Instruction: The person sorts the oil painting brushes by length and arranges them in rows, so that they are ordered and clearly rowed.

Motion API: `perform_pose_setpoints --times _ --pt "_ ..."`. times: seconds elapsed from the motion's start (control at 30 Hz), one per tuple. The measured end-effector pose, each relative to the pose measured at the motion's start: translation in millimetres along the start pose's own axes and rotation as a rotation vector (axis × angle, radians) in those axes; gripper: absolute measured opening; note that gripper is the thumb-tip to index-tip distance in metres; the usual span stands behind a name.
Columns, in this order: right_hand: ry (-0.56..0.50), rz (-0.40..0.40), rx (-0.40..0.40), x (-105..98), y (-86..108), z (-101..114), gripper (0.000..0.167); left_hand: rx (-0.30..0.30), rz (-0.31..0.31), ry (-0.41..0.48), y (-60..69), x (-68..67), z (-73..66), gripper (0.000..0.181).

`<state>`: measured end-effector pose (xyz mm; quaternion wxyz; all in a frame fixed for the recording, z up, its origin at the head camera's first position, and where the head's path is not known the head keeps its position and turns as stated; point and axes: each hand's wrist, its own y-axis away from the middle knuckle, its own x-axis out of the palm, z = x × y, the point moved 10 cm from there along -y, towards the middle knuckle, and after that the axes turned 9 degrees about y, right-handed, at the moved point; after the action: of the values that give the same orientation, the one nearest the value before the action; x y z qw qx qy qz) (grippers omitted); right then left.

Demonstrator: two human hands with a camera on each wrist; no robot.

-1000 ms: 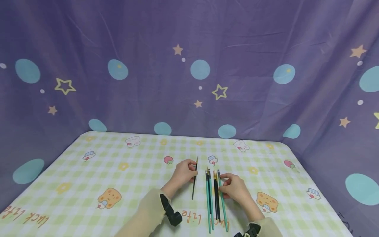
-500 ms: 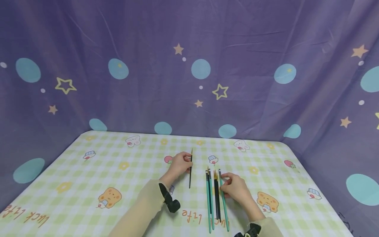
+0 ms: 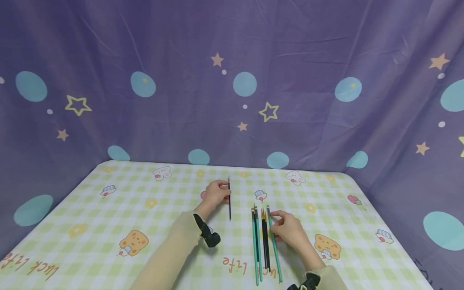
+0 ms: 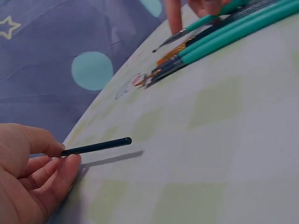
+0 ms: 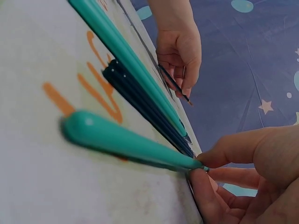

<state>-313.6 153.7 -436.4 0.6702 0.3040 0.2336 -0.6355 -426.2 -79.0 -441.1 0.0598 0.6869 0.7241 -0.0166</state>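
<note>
A thin black brush (image 3: 229, 207) is near the middle of the tabletop (image 3: 174, 249), farther away than the other brushes. It is in the left hand (image 3: 215, 193), and the fingers of that hand pinch it. Its hairy tip points to the far side and its plain end points to the near side. In the left wrist view, the plain end is up off the cloth, with its shadow a little way apart from it.

To the right and nearer, the right hand (image 3: 288, 229) pinches a green brush (image 3: 276, 253) between its thumb and fingers. The hand holds it close to its far end, and its near end slants off to the right.

Just left of that are some black brushes (image 3: 266, 249), side by side. Left of those are two more green brushes (image 3: 255, 241), with something dark between them. All their hairy ends point to the far side too.

Both arms have light sleeves (image 3: 170, 249) and a black strap (image 3: 206, 231) at the wrist. The tabletop has green and white checks, with little cakes and strawberries on it. At the far side hangs a purple curtain (image 3: 181, 48) with blue spots and stars.
</note>
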Motion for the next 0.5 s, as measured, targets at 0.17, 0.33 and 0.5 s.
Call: perform_pose_setpoints --times 0.17,0.33,0.5 --pt "-0.006 -0.007 0.009 0 -0.2 -1 0.053 -0.026 -0.022 -0.036 -8.3 -6.2 0.6 0.035" --pt "-0.002 -0.015 0.016 -2 1.2 0 0.05 -0.021 -0.029 -0.103 -15.9 -11.5 0.0 0.034" --pt "0.021 -0.019 0.022 -1 1.1 0 0.045 -0.028 -0.02 -0.071 -21.8 -15.9 3.5 0.033"
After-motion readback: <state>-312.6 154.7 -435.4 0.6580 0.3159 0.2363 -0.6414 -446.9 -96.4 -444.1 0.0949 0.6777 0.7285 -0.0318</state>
